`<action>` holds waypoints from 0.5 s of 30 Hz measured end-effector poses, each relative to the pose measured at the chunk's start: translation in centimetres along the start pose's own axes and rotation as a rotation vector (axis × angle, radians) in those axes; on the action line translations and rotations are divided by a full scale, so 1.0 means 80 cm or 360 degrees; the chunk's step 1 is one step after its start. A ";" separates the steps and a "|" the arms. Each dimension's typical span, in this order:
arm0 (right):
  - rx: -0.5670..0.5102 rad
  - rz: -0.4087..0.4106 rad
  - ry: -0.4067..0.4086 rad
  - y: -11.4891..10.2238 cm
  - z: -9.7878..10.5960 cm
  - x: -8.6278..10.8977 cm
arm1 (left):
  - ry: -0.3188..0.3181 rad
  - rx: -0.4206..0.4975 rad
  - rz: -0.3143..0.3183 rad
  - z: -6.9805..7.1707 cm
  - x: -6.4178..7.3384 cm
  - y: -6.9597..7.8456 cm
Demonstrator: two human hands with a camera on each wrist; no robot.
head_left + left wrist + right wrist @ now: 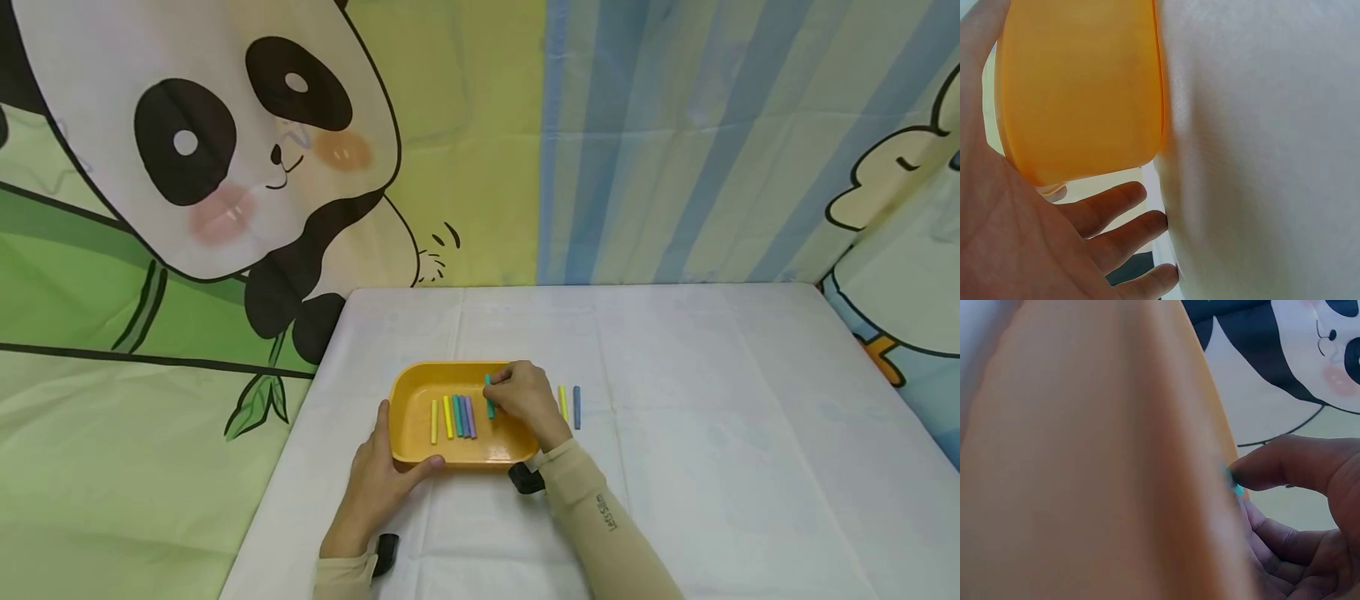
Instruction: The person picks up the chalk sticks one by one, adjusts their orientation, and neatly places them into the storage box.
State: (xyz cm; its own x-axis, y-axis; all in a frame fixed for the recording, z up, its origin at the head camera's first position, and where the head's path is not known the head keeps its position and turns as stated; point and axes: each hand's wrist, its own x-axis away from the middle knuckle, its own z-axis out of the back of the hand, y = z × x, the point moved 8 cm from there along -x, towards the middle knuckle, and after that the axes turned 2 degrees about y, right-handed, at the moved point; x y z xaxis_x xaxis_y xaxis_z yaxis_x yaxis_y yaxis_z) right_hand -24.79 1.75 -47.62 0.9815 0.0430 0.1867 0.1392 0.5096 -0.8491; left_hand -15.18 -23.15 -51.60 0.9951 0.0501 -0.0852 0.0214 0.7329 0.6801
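A shallow orange-yellow tray [480, 457] sits on the white-covered table. My left hand [377, 482] rests on its near left corner, index finger along the left wall and thumb on the near rim. The other fingers of that hand stretch out loosely below the tray wall in the left wrist view. Over the right part of the tray my right hand [522, 398] pinches a thin teal stick [490, 407] upright between thumb and fingers. Left of it several sticks lie side by side in the tray: yellow [448, 417], teal [457, 416] and purple [471, 417], plus a separate pale yellow stick [433, 422].
Right of the tray, a yellow stick [562, 402] and a blue stick [577, 407] lie on the tablecloth [720, 467]. A cloth backdrop with a panda [262, 158] and blue stripes hangs behind the table.
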 end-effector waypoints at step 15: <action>0.0232 0.0000 0.0016 0.008 -0.029 -0.007 | -0.0005 0.0004 0.0006 -0.001 0.001 -0.001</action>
State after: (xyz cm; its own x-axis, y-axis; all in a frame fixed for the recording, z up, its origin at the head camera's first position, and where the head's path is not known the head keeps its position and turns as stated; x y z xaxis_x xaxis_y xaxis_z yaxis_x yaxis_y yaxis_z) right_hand -24.96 0.10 -49.43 0.9828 0.0352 0.1811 0.1190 0.6289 -0.7683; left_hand -15.14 -23.16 -51.70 0.9955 0.0507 -0.0806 0.0180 0.7308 0.6823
